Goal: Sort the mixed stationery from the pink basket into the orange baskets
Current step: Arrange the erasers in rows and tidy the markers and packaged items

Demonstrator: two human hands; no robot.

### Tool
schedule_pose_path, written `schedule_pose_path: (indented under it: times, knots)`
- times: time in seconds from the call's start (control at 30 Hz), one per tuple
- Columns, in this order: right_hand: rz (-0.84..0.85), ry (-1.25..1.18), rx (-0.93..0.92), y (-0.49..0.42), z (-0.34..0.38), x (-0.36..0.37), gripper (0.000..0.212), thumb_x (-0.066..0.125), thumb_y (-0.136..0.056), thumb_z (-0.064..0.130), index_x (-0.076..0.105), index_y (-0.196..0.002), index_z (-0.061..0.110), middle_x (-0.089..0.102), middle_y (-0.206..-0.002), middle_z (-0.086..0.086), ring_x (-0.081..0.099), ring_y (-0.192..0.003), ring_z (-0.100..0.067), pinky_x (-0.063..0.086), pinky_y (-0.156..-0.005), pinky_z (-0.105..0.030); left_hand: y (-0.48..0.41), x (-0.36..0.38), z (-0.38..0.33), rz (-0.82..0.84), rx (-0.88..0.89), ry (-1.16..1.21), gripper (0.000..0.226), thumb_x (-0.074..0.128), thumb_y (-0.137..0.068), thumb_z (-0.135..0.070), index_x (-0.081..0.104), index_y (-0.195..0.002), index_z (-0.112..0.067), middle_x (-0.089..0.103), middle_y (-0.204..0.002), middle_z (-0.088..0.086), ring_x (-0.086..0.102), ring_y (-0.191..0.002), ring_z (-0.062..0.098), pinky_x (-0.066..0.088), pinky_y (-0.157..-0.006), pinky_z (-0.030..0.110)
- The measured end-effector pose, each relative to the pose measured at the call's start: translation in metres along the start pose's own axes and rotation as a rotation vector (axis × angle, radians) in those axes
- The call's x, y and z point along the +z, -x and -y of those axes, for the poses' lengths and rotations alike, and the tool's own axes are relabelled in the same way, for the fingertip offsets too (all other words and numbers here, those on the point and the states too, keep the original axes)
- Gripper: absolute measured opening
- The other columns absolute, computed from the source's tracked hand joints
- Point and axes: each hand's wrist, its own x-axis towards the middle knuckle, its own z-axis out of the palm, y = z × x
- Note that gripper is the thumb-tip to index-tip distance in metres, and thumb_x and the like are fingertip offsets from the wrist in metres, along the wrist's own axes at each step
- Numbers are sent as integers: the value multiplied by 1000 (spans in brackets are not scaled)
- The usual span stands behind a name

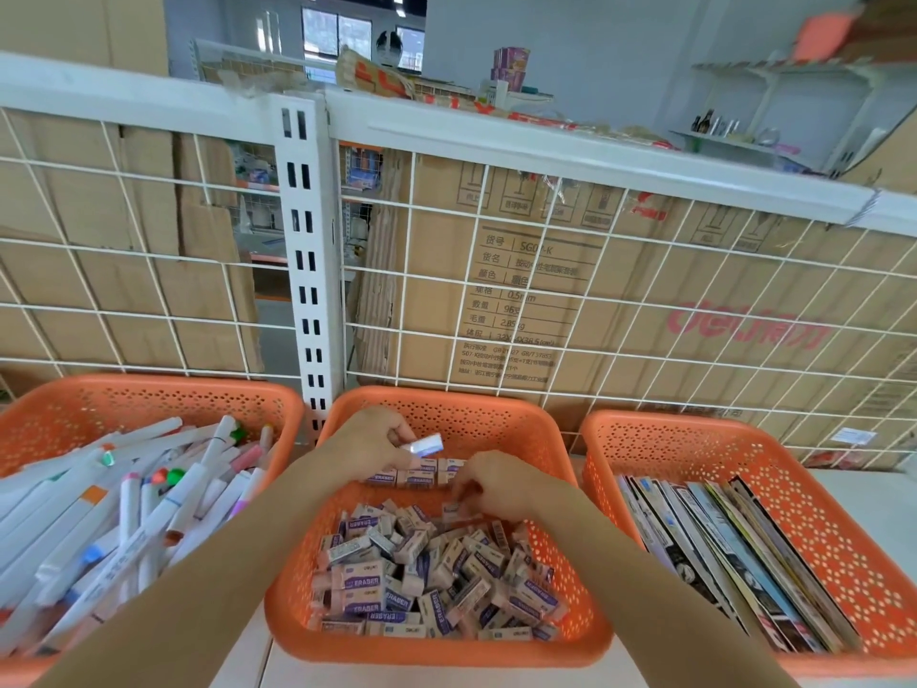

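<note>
Over the far end of the middle orange basket (436, 648), your left hand (369, 441) pinches a white-sleeved eraser (426, 445) between thumb and fingers, just above a neat row of erasers (417, 478) by the back wall. Your right hand (496, 486), just beside it, curls round a small eraser (450, 508) atop the loose heap (426, 573). Markers (124, 513) fill the left orange basket (149, 394), booklets (719, 553) the right orange basket (694, 439).

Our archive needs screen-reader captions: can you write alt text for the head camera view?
Two hands work over the middle orange basket of erasers: the left hand pinches one eraser, the right hand reaches the pile with curled fingers. The left basket holds markers, the right basket booklets.
</note>
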Motion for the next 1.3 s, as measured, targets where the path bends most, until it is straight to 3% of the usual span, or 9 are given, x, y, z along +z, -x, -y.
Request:
schedule_pose_path:
  times: [0.13,0.27,0.37,0.6,0.67,0.77,0.97,1.13,1.3]
  knots:
    - [-232,-547,106,9,0,-11,6,59,-90,9,58,-94,5,61,-76,-5,60,-68,-15,45,-58,-19,3,0,-8,3,-63,286,13,65,-86,-9,61,-97,-3,65,-80,7,61,-66,9,46,-50,9]
    - [-238,-1047,105,17,9,-15,25,59,-88,1,52,-112,0,65,-75,-8,65,-57,-8,55,-59,-19,3,6,-16,45,-97,516,16,68,-84,-10,64,-99,-7,70,-86,7,67,-72,8,54,-66,16]
    - [-297,-1151,78,17,9,-15,23,60,-88,1,57,-111,0,68,-81,-9,68,-65,-12,57,-64,-22,2,10,-20,41,-88,533,11,69,-83,-16,66,-93,-12,72,-89,5,69,-78,9,56,-71,20]
    - [-368,-1173,125,23,9,-13,16,54,-95,11,64,-94,-1,68,-76,-11,68,-59,-12,56,-58,-21,4,17,-26,4,-28,453,12,72,-80,-18,68,-90,-11,70,-77,-2,66,-62,0,54,-62,18]
    - [-394,-1198,158,24,9,-15,16,55,-94,12,64,-94,-2,69,-77,-13,69,-59,-14,57,-58,-22,2,18,-26,-77,127,258,17,75,-77,-22,70,-92,-14,67,-75,-9,61,-64,-4,48,-64,19]
    - [-442,-1264,190,25,8,-20,15,55,-94,11,63,-91,-2,68,-76,-10,67,-56,-11,56,-56,-21,-1,26,-27,-193,353,-24,38,80,-71,-26,63,-104,-19,58,-95,-10,53,-85,3,37,-73,14]
    - [-465,-1192,244,30,4,-23,15,56,-93,15,63,-92,2,68,-79,-6,66,-58,-8,57,-58,-22,-6,34,-45,-256,419,-199,34,73,-76,-25,60,-106,-16,54,-100,-4,52,-93,12,37,-76,21]
    - [-733,-525,281,37,-16,-21,26,55,-93,28,61,-114,12,64,-102,5,60,-92,-9,49,-74,-17,-18,43,-42,-110,343,-349,36,72,-76,-25,58,-109,-17,50,-101,-6,49,-95,10,38,-78,22]
    - [-803,-298,233,42,-28,-6,23,56,-92,20,61,-114,12,63,-113,0,57,-105,-14,46,-90,-26,-35,63,-41,56,327,-512,32,68,-80,-21,60,-108,-10,54,-107,1,54,-100,18,44,-85,26]
